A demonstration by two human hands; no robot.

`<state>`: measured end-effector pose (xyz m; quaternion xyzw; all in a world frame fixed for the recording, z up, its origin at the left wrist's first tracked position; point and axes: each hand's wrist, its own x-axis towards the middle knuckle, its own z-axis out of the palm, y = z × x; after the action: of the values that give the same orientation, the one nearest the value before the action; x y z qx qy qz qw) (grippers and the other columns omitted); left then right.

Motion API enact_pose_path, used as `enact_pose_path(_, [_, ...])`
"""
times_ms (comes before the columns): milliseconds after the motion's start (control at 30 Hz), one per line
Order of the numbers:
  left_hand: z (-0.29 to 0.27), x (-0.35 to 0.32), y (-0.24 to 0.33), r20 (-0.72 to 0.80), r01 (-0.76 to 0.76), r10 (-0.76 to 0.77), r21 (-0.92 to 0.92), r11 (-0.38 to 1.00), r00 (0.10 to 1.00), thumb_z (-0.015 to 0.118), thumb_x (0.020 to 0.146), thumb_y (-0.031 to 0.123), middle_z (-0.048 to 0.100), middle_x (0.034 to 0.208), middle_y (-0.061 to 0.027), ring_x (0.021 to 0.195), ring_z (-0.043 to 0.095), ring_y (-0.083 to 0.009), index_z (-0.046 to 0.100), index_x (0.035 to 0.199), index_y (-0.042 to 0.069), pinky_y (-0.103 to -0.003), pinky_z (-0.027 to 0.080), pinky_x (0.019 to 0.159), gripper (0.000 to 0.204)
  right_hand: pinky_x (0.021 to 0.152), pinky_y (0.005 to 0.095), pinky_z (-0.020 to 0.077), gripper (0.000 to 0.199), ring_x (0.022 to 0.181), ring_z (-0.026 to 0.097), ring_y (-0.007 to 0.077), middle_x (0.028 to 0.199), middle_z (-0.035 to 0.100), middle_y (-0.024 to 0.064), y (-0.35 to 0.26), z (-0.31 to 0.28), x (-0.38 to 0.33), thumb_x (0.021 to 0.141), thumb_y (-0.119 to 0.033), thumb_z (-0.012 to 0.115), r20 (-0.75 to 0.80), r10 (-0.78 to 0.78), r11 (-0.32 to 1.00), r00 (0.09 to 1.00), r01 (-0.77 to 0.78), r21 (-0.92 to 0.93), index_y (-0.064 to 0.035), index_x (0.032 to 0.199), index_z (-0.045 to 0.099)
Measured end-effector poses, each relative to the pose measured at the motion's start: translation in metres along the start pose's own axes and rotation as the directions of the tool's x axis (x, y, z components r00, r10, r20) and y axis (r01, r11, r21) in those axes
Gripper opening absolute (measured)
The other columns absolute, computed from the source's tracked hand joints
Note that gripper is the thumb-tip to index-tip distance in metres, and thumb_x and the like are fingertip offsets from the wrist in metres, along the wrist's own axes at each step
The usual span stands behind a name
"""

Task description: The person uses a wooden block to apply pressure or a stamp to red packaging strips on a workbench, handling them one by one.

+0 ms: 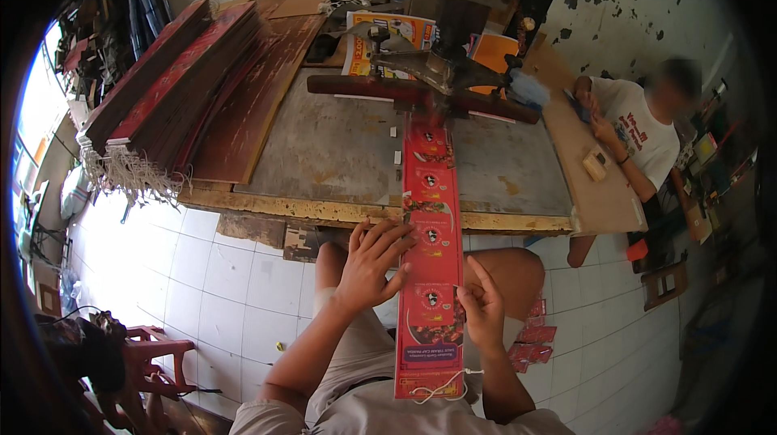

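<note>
Left hand (pixel 371 261): fingers spread flat, pressing the left edge of a long red printed strip (pixel 430 249). Right hand (pixel 483 314): pinching the strip's right edge, forefinger raised. Strip: runs from the press (pixel 441 71) on the bench (pixel 340 152) down over the person's lap; looks thin, light and bendy, likely to crease, so best held by both edges. White string (pixel 443 386) at its near end. Red stacks (pixel 174 79) lie left; red pieces (pixel 534 342) on the floor; a seated person (pixel 639 131) works right.

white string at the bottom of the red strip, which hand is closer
Right. The right hand pinches the red strip's edge just above the white string; the left hand rests farther up.
</note>
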<state>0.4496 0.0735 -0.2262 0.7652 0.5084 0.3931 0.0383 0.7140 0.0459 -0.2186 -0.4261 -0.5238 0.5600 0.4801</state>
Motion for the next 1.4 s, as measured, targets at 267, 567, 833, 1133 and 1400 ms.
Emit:
enact_pose_path(267, [-0.006,0.043,-0.013,0.102,-0.019,0.0,0.19,0.982,0.995,0.065,0.104,0.035,0.061,0.163,-0.0021,0.157,0.047,-0.0325,0.068,0.148,0.013,-0.065,0.013,0.136,0.049,0.063,0.0229,0.0425,0.043,0.071,0.052,0.0015,0.076,0.061,-0.0034,-0.023,0.008,0.05,0.112,-0.014,0.07,-0.06,-0.073,0.937,0.996,0.048,-0.345,0.0016,0.151,0.064])
enact_pose_path(567, [-0.005,0.08,-0.038,0.088,-0.056,0.033,0.277,0.959,0.996,0.068,0.099,0.032,0.064,0.159,-0.0049,0.145,0.055,-0.0333,0.07,0.147,0.01,-0.065,0.026,0.131,0.053,0.076,0.0452,0.0556,0.037,0.078,0.071,0.029,0.093,0.077,0.0106,-0.041,0.019,0.12,0.103,-0.026,0.078,0.096,-0.297,0.487,0.95,0.238,-0.841,-0.0099,0.136,0.078])
enact_pose_path(833, [0.0,0.084,-0.035,0.052,-0.001,-0.011,0.211,0.977,0.999,0.071,0.096,0.028,0.064,0.161,-0.0033,0.139,0.059,-0.0331,0.069,0.149,0.01,-0.059,0.039,0.12,0.056,0.123,0.0525,0.0381,0.04,0.149,0.055,0.0357,0.157,0.065,0.0123,-0.021,-0.009,0.16,0.103,-0.026,0.075,0.378,-0.456,0.304,0.806,0.54,-0.785,-0.0108,0.14,0.076])
enact_pose_path(1133, [-0.002,0.086,-0.038,0.07,0.022,-0.037,0.207,0.978,0.997,0.069,0.098,0.027,0.063,0.162,-0.0034,0.138,0.058,-0.0331,0.067,0.152,0.011,-0.059,0.038,0.12,0.056,0.123,0.0511,0.0386,0.04,0.148,0.056,0.0343,0.157,0.065,0.011,-0.02,-0.005,0.164,0.105,-0.026,0.073,0.37,-0.448,0.304,0.814,0.527,-0.793,-0.0109,0.142,0.074])
enact_pose_path(1400, [-0.001,0.087,-0.037,0.072,0.027,-0.045,0.228,0.973,0.996,0.068,0.099,0.028,0.062,0.163,-0.0025,0.138,0.059,-0.0326,0.067,0.152,0.012,-0.059,0.038,0.12,0.056,0.122,0.05,0.0404,0.039,0.148,0.057,0.0337,0.155,0.067,0.0103,-0.02,-0.005,0.165,0.104,-0.025,0.075,0.359,-0.459,0.3,0.813,0.522,-0.798,-0.01,0.14,0.076])
